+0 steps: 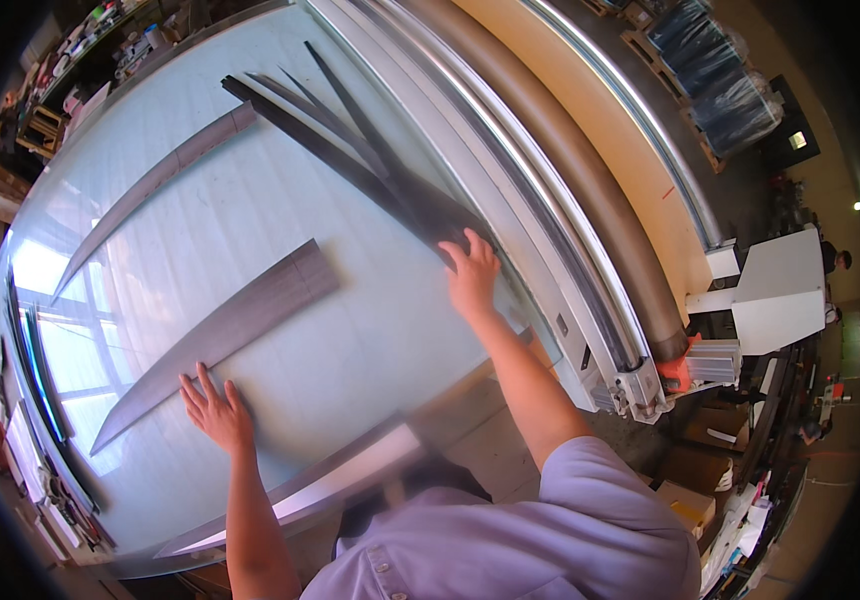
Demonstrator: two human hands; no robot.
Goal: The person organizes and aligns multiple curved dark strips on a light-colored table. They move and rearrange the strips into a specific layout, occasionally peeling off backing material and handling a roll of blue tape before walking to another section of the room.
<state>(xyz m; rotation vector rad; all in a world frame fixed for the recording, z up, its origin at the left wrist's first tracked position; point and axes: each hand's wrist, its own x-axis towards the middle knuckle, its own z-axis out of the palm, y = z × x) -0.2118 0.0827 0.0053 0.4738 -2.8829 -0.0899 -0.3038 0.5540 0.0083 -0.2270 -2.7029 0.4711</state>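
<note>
On a pale, glossy table (350, 350), my left hand (216, 408) rests with its fingers spread at the lower edge of a dark grey, curved, tapering sheet piece (225, 325). My right hand (474, 278) reaches farther out to the right. Its fingers are apart and touch the near end of a bunch of long dark strips (415, 195). These strips overlap and fan out toward the far side. A second curved grey piece (155, 180) lies beyond the first. Another long tapered piece (350, 470) lies along the near edge, partly hidden by my left forearm.
A long machine with metal rails (510, 170) and a brown roll (590, 170) borders the table's right side. At its near end sits a white housing (778, 290). Shelves with clutter (100, 50) stand at far left, cardboard boxes (690, 505) at lower right.
</note>
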